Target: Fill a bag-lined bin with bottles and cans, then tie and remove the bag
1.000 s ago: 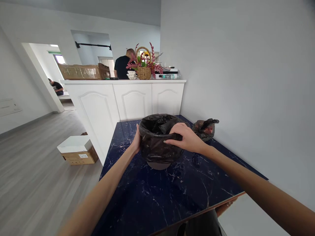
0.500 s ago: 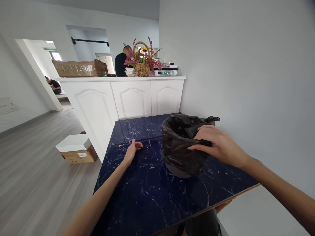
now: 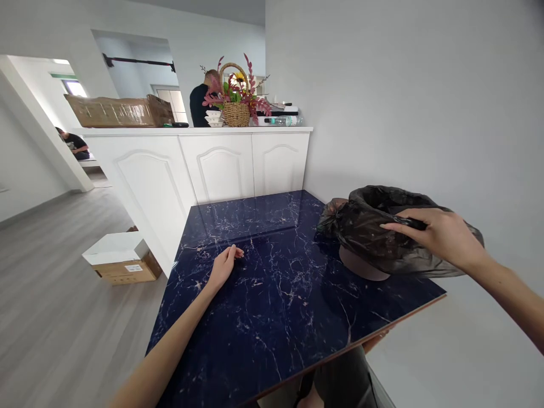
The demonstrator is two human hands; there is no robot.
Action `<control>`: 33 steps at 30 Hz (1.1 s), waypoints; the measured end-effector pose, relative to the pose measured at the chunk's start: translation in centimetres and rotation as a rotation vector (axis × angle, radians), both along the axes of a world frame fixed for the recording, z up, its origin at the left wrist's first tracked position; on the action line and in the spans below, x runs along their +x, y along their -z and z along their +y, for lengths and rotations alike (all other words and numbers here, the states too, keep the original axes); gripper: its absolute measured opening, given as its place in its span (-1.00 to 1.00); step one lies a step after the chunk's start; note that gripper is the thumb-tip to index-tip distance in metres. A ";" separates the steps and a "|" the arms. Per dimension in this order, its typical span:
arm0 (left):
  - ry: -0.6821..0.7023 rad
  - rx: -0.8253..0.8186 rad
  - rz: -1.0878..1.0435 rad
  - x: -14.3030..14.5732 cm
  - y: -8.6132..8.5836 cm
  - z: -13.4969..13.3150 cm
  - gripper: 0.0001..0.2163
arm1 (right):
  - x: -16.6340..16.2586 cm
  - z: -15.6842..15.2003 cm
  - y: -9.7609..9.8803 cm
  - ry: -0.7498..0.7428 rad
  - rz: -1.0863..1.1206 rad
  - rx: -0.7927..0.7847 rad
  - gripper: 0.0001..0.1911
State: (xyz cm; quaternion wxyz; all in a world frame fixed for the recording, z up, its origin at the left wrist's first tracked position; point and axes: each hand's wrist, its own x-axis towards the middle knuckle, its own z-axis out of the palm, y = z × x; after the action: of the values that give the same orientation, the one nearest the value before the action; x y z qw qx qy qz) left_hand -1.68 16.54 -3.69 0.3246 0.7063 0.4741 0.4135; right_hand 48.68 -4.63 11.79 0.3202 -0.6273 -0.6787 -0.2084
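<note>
My right hand (image 3: 442, 235) grips the rim of a small bin lined with a black plastic bag (image 3: 382, 235), held lifted and tilted at the right side of a dark blue marble-patterned table (image 3: 263, 294), close to the wall. The bin's brown bottom (image 3: 363, 266) shows below the liner. A tied dark bag (image 3: 334, 211) lies just behind the bin, partly hidden. My left hand (image 3: 223, 266) rests flat on the tabletop, fingers stretched out, holding nothing.
A white cabinet counter (image 3: 204, 164) stands behind the table, carrying a flower basket (image 3: 236, 107), a long cardboard box (image 3: 114, 110) and a bottle. A person in black stands beyond it; another sits in the far room. A cardboard box (image 3: 121, 258) lies on the floor at left.
My left hand let go of the bin and settled flat on the table. My right hand carried the bin from the table's middle to the right, lifting and tilting it.
</note>
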 end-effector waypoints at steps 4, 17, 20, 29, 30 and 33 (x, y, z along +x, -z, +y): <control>0.004 0.012 0.052 -0.2 -0.2 -1.1 -0.47 | -1.1 0.1 1.0 0.037 -0.045 0.141 -0.51; 0.020 0.032 0.148 0.0 -0.9 -2.7 -0.54 | -16.6 1.5 15.2 -0.382 0.358 -0.360 -0.54; 0.038 0.051 0.193 0.1 -1.1 -3.2 -0.52 | -17.8 2.1 17.6 -0.281 0.386 -0.510 -0.38; 0.184 0.176 0.440 1.0 -1.4 -4.9 -0.55 | -18.7 1.8 19.1 -0.117 0.330 -0.546 -0.25; 0.208 0.193 0.474 1.1 -1.4 -5.1 -0.58 | -18.7 1.8 19.1 -0.106 0.332 -0.565 -0.23; 0.260 0.238 0.554 1.4 -1.2 -5.5 -0.65 | -18.6 1.7 18.9 -0.093 0.330 -0.584 -0.23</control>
State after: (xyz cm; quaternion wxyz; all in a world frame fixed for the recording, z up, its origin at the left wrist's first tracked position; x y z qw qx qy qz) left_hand -0.32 11.01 -2.50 0.1485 0.8795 0.3985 0.2134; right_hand 30.07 -2.90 -7.16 0.2415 -0.6863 -0.6765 0.1139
